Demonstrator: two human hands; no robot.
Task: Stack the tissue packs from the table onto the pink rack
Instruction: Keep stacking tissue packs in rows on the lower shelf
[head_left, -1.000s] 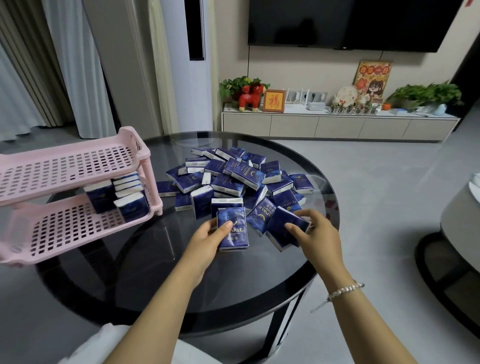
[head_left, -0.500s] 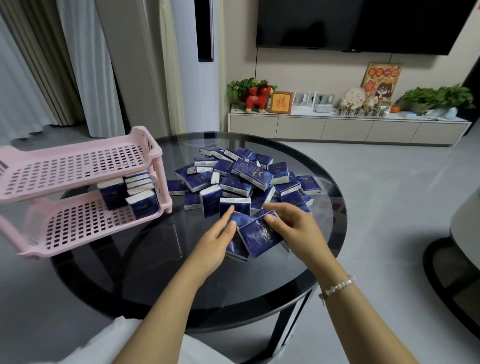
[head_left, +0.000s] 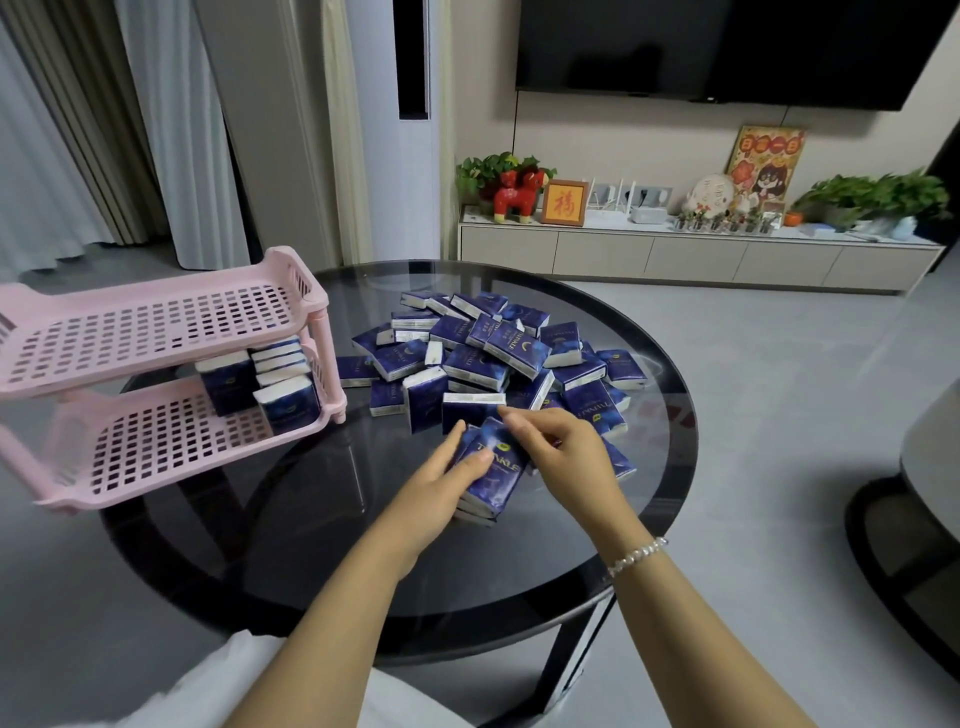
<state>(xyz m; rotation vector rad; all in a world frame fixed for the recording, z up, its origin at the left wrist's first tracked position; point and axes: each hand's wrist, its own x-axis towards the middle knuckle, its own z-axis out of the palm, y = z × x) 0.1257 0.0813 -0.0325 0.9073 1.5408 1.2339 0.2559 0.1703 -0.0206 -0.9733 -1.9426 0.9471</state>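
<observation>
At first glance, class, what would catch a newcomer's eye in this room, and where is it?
A heap of dark blue tissue packs covers the middle of the round glass table. At its near edge the left hand and right hand gather a small stack of packs. At the table's left edge a pink rack holds a few packs on its lower shelf; its top shelf is bare.

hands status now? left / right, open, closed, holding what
Left hand: thumb and fingers pinch a small stack of tissue packs lying on the table.
Right hand: fingers bent over the same stack; whether it has a grip on it cannot be told.
</observation>
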